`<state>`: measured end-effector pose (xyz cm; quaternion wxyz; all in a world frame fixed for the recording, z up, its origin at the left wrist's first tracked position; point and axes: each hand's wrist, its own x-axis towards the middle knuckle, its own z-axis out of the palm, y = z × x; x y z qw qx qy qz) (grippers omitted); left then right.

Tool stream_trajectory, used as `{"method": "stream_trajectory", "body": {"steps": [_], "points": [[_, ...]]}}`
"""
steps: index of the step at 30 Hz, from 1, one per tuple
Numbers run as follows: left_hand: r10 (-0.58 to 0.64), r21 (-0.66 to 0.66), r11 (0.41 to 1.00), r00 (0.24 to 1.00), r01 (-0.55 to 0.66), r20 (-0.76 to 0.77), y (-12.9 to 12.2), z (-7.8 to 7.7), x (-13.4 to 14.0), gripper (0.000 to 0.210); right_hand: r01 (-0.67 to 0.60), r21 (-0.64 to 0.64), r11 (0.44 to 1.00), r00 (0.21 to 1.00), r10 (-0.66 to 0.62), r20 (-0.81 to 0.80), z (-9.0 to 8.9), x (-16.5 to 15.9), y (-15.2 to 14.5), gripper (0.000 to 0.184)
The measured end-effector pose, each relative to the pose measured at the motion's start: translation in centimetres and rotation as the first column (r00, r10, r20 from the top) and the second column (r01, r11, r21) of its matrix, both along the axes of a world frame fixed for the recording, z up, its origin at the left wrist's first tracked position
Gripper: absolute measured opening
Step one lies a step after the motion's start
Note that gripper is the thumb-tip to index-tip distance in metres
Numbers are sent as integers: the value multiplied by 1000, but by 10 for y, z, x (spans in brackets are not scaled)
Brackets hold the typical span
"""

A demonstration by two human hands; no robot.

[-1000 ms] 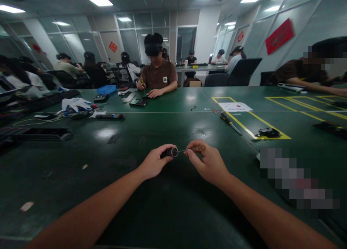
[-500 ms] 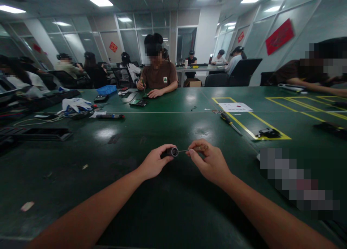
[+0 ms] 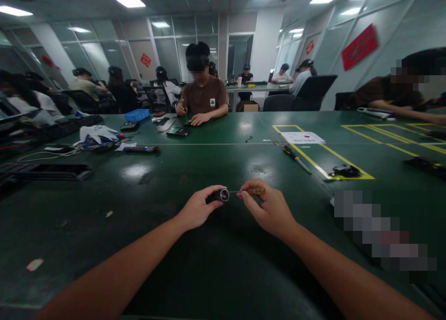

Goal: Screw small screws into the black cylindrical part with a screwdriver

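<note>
Just above the dark green bench (image 3: 223, 264), near its front middle, the left hand (image 3: 198, 208) has its grip closed around a small black cylindrical part (image 3: 220, 195), fingers curled over the body and the thumb under it, so that its ringed, metal-rimmed end faces right. The right hand (image 3: 268, 208) pinches the amber handle of a small precision screwdriver (image 3: 251, 190) between thumb and fingertips; the thin shaft runs leftward to the face of the cylinder, where the tip appears to touch, though the contact is too small to make out.

The cylinder looks light, rigid and smooth-sided, likely to twist in the fingers, so a wrap around its barrel away from the open end seems the sound hold. The screwdriver looks very light and slender; its shaft probably bends or slips off easily, so holding it at the handle suits it.

Further out on the right lies a yellow-and-black screwdriver (image 3: 295, 158) beside a yellow taped rectangle holding a small black part (image 3: 344, 171) and a white paper sheet (image 3: 302, 137). To the left lie white gloves (image 3: 96, 133) and a blue tray (image 3: 136, 115). Across the bench a person in a brown shirt (image 3: 204, 97) works on a dark device (image 3: 178, 132).
</note>
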<state>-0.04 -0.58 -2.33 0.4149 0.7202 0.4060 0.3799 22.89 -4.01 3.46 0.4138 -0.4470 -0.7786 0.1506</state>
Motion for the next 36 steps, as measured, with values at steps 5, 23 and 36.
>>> {"method": "stream_trajectory", "body": {"steps": [5,23,36], "points": [[0,-8,1000,1000,0,11,-1,3,0,45,-5,3,1000,1000,5,-8,2,1,-1,8],[0,-11,1000,1000,0,-7,-2,1,0,44,-60,2,998,997,60,42,4,0,-3,8],[20,30,999,996,-17,-85,-6,9,0,42,-80,-66,995,995,84,60,5,-2,-3,9]]}}
